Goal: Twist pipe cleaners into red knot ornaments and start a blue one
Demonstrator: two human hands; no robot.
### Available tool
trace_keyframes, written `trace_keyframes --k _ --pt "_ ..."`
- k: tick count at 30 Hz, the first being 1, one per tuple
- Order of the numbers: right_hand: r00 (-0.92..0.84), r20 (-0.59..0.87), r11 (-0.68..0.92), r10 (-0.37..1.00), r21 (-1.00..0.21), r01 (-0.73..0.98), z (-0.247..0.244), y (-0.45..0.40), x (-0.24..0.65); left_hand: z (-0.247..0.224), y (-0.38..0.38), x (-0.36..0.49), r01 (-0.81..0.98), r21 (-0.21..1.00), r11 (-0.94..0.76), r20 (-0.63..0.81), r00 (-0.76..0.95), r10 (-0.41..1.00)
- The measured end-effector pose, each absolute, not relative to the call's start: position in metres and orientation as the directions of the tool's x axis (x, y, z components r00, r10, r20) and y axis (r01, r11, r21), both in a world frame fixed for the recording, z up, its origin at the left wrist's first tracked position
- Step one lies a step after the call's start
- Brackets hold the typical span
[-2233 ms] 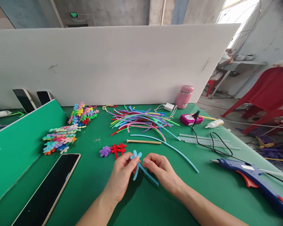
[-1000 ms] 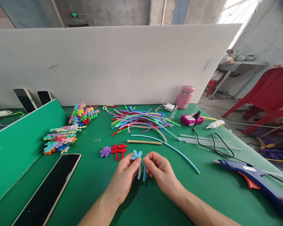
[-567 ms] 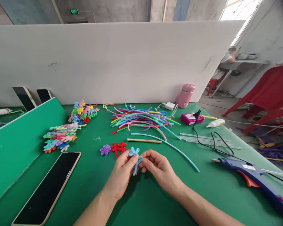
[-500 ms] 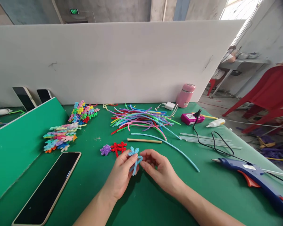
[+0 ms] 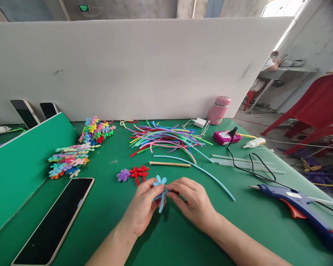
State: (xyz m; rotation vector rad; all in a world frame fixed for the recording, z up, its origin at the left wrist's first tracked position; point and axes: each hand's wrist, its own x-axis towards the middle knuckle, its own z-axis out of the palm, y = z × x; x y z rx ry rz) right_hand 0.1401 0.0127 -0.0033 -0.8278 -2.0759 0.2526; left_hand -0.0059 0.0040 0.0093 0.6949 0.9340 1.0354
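Between the thumb and fingers of my left hand (image 5: 144, 205) is a light blue pipe-cleaner flower (image 5: 160, 180), its petals upward and a stem end hanging down. My right hand (image 5: 190, 197) pinches a bent part of the same flower from the right side, fingers closed; its fingertips partly hide that part. Just beyond my left hand lie red pipe-cleaner flowers (image 5: 143, 173) and a purple flower (image 5: 123, 175). A loose light blue pipe cleaner (image 5: 211, 175) curves across the table behind my right hand, with a thin wooden stick (image 5: 170, 164) near it.
A pile of coloured pipe cleaners (image 5: 166, 138) lies at the back. Finished flowers (image 5: 72, 159) and a phone (image 5: 54, 220) are on the left beside a green board (image 5: 24, 162). To the right are a glue gun (image 5: 296, 203), clear glue sticks (image 5: 244, 163) and a pink bottle (image 5: 219, 110).
My right hand has closed in on the blue flower and now pinches a part that was a loose loop. The view has shifted slightly.
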Motion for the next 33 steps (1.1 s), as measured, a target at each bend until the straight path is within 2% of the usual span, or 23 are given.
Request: trace_keyframes --k 8,15,22,25,33 --pt "-0.419 0.660 0.761 0.624 -0.388 0.520 -0.0037 0.0124 0.1409 0.0130 0.0043 -0.0052 -0.326 0.889 0.320 -0.268 0.195 0.943" --pt "-0.383 0.673 0.744 0.633 -0.392 0.541 -0.0050 0.0120 0.1408 0.0102 0.0041 -0.0060 -0.398 0.865 0.306 -0.242 0.204 0.949" --pt "-0.370 0.685 0.745 0.628 -0.392 0.540 -0.0065 0.0121 0.1413 0.0100 0.0033 -0.0062 -0.184 0.955 0.233 -0.189 0.227 0.955" --pt "-0.370 0.681 0.744 0.632 -0.400 0.535 -0.0068 0.0120 0.1413 0.0092 0.0035 -0.0065 -0.146 0.966 0.214 -0.179 0.217 0.960" --pt "-0.372 0.678 0.748 0.634 -0.416 0.517 -0.0061 0.0121 0.1404 0.0084 0.0037 -0.0057 -0.260 0.930 0.260 -0.194 0.254 0.947"
